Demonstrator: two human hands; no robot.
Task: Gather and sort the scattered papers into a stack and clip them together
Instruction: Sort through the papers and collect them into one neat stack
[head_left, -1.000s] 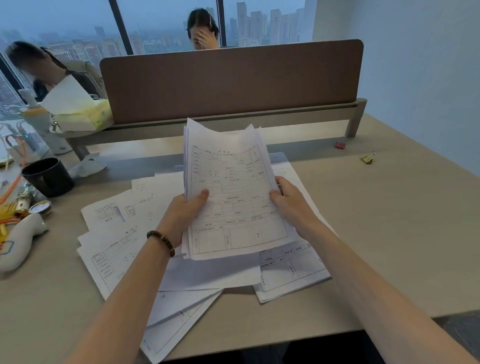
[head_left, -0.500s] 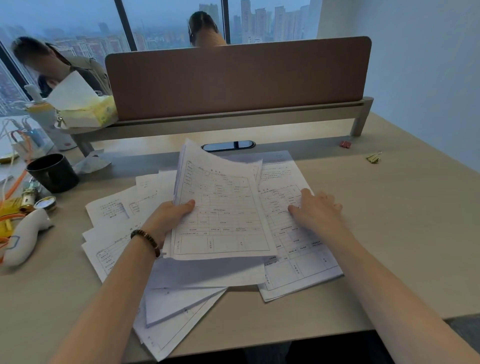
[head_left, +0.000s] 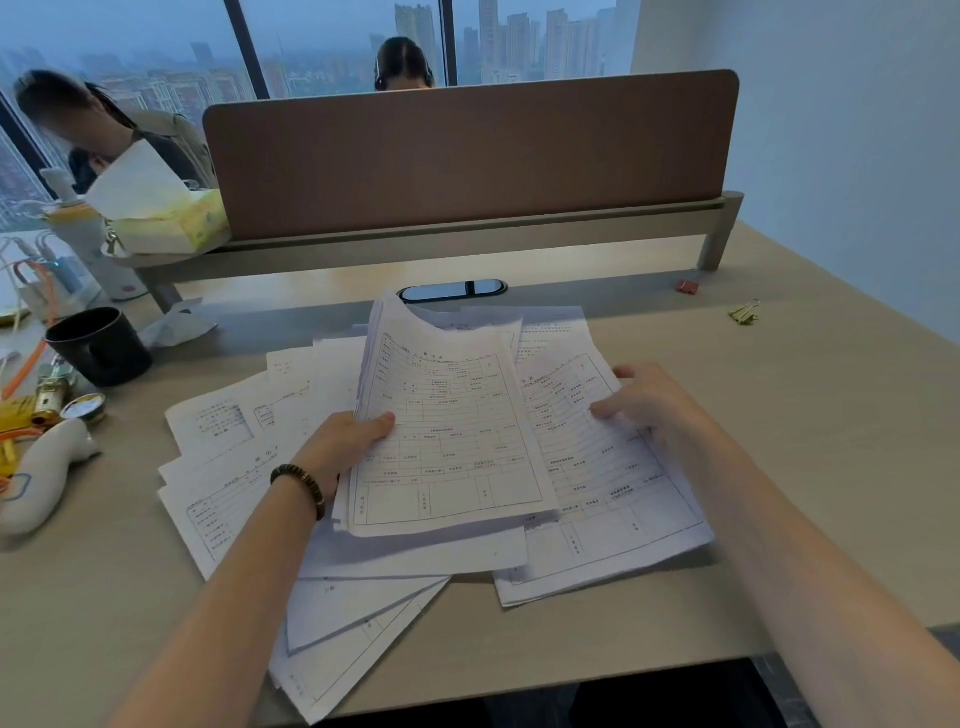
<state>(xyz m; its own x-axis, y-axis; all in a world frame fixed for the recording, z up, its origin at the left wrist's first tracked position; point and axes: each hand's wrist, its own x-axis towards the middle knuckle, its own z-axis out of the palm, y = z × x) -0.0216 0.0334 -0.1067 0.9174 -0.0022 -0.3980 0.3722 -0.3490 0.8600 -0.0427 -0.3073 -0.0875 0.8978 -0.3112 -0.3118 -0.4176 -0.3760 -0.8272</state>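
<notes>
Head view, mug (head_left: 101, 345) left, clips (head_left: 744, 313) right

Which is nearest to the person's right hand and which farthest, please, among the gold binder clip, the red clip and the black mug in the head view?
From the right hand:
1. Gold binder clip, on the bare desk to its right and a little farther back.
2. Red clip, farther back, near the divider's leg.
3. Black mug, far across the papers at the desk's left side.
</notes>
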